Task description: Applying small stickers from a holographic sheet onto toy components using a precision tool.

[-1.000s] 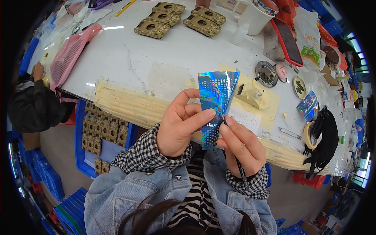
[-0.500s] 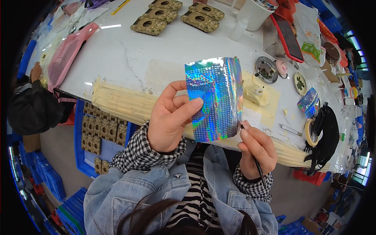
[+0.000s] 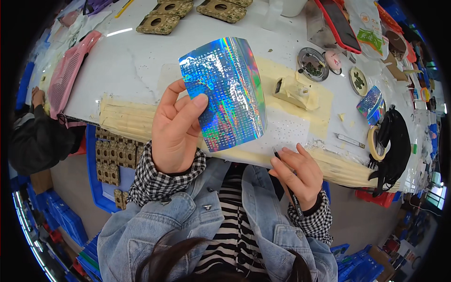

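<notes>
Pinching together, left fingers [image 3: 190, 112] hold shiny sheet [image 3: 231, 96].

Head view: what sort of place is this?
Probably a small-parts assembly or finishing workshop: matching camouflage-patterned parts lie on the white table, more are lined up in a blue tray below its edge, and another person is at the left.

bright light | rainbow glare on foil sheet [image 3: 225, 96] | white reflection on tabletop [image 3: 112, 66] | edges bent, corners black
</notes>
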`<act>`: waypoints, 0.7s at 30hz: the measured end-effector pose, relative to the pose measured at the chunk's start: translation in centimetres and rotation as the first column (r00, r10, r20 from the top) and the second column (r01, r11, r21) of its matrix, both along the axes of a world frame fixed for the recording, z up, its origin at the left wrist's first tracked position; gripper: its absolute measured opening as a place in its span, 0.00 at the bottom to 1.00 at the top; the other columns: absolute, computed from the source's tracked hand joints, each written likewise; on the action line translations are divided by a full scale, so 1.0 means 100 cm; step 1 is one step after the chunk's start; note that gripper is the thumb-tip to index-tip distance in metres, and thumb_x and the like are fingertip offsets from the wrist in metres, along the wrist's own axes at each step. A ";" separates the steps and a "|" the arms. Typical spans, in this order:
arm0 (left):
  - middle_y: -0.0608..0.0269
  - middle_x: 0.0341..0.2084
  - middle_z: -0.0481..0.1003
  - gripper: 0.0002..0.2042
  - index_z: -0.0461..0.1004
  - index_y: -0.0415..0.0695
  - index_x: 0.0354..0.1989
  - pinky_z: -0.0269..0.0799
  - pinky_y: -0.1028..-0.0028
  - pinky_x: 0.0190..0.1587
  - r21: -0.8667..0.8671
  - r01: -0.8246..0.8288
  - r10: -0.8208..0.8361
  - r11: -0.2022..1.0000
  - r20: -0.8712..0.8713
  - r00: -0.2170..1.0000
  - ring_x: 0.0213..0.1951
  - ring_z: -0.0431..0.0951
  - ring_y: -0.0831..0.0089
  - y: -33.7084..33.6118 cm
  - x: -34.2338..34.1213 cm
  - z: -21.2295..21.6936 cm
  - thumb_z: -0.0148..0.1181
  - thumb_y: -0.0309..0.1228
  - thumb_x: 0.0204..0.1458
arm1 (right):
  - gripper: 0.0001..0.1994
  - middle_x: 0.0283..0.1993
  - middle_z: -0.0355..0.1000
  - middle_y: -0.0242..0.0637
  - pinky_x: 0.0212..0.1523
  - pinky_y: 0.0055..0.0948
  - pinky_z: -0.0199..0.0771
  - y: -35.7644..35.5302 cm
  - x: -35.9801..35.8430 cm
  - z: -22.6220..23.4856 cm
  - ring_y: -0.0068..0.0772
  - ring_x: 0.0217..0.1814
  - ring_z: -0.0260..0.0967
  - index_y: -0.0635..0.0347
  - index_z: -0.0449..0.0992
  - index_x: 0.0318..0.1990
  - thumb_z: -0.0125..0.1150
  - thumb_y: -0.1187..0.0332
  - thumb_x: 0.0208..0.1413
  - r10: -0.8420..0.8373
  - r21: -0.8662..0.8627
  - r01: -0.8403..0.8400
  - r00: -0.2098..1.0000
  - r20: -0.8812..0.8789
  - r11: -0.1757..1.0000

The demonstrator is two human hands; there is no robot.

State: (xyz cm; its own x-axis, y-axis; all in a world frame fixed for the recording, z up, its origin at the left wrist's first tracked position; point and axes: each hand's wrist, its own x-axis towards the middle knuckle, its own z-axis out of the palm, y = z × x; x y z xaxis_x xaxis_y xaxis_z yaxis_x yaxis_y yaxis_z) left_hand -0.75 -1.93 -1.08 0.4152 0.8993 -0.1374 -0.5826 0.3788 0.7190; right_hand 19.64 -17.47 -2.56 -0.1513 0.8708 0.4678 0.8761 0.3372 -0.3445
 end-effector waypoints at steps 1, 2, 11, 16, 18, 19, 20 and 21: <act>0.54 0.41 0.77 0.17 0.58 0.38 0.55 0.75 0.74 0.45 -0.001 -0.004 0.004 1.000 -0.002 1.000 0.43 0.78 0.73 0.000 0.000 0.000 0.52 0.23 0.59 | 0.17 0.39 0.75 0.42 0.49 0.45 0.77 0.001 0.000 -0.001 0.41 0.43 0.76 0.58 0.78 0.43 0.71 0.68 0.43 -0.006 0.007 0.006 1.000 0.022 1.000; 0.54 0.42 0.77 0.17 0.58 0.38 0.55 0.75 0.74 0.45 -0.001 -0.007 0.007 1.000 -0.004 1.000 0.43 0.78 0.73 0.000 0.000 0.000 0.52 0.22 0.59 | 0.17 0.39 0.74 0.42 0.49 0.45 0.77 0.002 -0.001 -0.002 0.42 0.44 0.76 0.59 0.78 0.43 0.70 0.69 0.43 -0.005 0.005 0.004 0.999 0.031 1.000; 0.54 0.42 0.77 0.18 0.58 0.38 0.55 0.75 0.73 0.47 -0.001 -0.015 0.015 1.000 -0.019 1.000 0.44 0.78 0.72 0.000 0.001 0.001 0.53 0.22 0.58 | 0.15 0.42 0.72 0.48 0.55 0.45 0.74 0.010 -0.003 0.001 0.44 0.48 0.69 0.65 0.75 0.41 0.58 0.74 0.42 0.080 -0.081 -0.073 0.992 0.099 0.994; 0.54 0.42 0.77 0.18 0.58 0.38 0.56 0.75 0.73 0.47 -0.006 -0.009 0.008 1.000 -0.018 1.000 0.44 0.78 0.72 0.000 0.001 0.002 0.53 0.22 0.58 | 0.13 0.43 0.71 0.50 0.59 0.47 0.71 0.012 -0.004 0.009 0.45 0.50 0.67 0.67 0.72 0.38 0.57 0.74 0.42 0.116 -0.148 -0.094 0.982 0.148 0.984; 0.54 0.42 0.77 0.18 0.58 0.38 0.56 0.75 0.73 0.47 -0.003 -0.002 0.002 1.000 -0.015 1.000 0.44 0.78 0.72 0.000 0.002 0.002 0.53 0.22 0.58 | 0.13 0.44 0.71 0.50 0.60 0.48 0.69 0.013 -0.003 0.015 0.46 0.50 0.67 0.67 0.71 0.37 0.58 0.73 0.41 0.133 -0.187 -0.104 0.979 0.153 0.977; 0.53 0.42 0.77 0.18 0.58 0.38 0.56 0.75 0.73 0.47 -0.003 -0.004 0.004 1.000 -0.018 1.000 0.44 0.78 0.73 0.000 0.001 0.002 0.53 0.22 0.58 | 0.12 0.44 0.71 0.50 0.61 0.48 0.68 0.015 -0.003 0.016 0.46 0.50 0.67 0.66 0.71 0.36 0.58 0.73 0.41 0.146 -0.203 -0.113 0.977 0.154 0.973; 0.53 0.42 0.77 0.18 0.58 0.38 0.56 0.75 0.73 0.46 -0.003 -0.006 0.006 1.000 -0.021 1.000 0.44 0.78 0.73 -0.001 0.001 0.003 0.53 0.22 0.58 | 0.13 0.44 0.71 0.50 0.61 0.48 0.68 0.015 -0.003 0.016 0.46 0.50 0.67 0.66 0.71 0.36 0.59 0.74 0.40 0.142 -0.203 -0.114 0.982 0.125 0.972; 0.53 0.42 0.77 0.18 0.58 0.38 0.56 0.75 0.73 0.46 -0.003 -0.008 0.008 1.000 -0.025 1.000 0.44 0.78 0.73 -0.001 0.000 0.003 0.53 0.22 0.58 | 0.13 0.44 0.71 0.50 0.61 0.49 0.68 0.015 -0.002 0.016 0.46 0.50 0.67 0.66 0.71 0.36 0.60 0.74 0.40 0.137 -0.203 -0.116 0.986 0.096 0.972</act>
